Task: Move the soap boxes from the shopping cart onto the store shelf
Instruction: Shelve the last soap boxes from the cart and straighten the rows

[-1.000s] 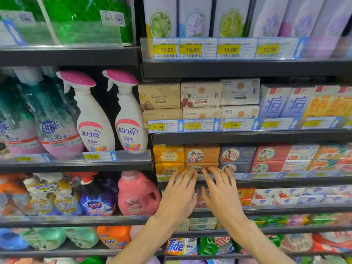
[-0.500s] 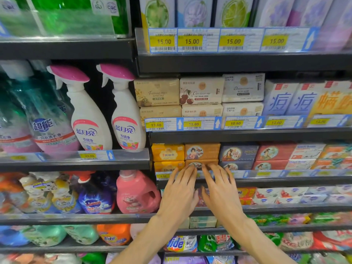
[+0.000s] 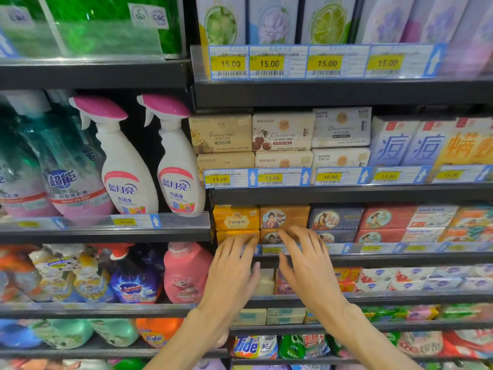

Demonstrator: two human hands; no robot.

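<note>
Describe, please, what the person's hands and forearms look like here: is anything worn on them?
Both are bare. The left hand and the right hand carry no gloves, and no rings, watch or bracelet show at the fingers or wrists. The forearms run bare to the bottom edge of the picture, with no sleeve in view. Fingernails look short and unpainted.

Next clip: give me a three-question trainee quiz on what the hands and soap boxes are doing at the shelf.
1. True or false: the left hand grips a soap box.
2. Which box do the right hand's fingertips reach? A) lower brown box B) blue box C) spray bottle
3. Fill in: the left fingertips lie on the lower ____ box.

Key: 1 false, its fingers are straight; 2 A; 3 yellow.
</note>
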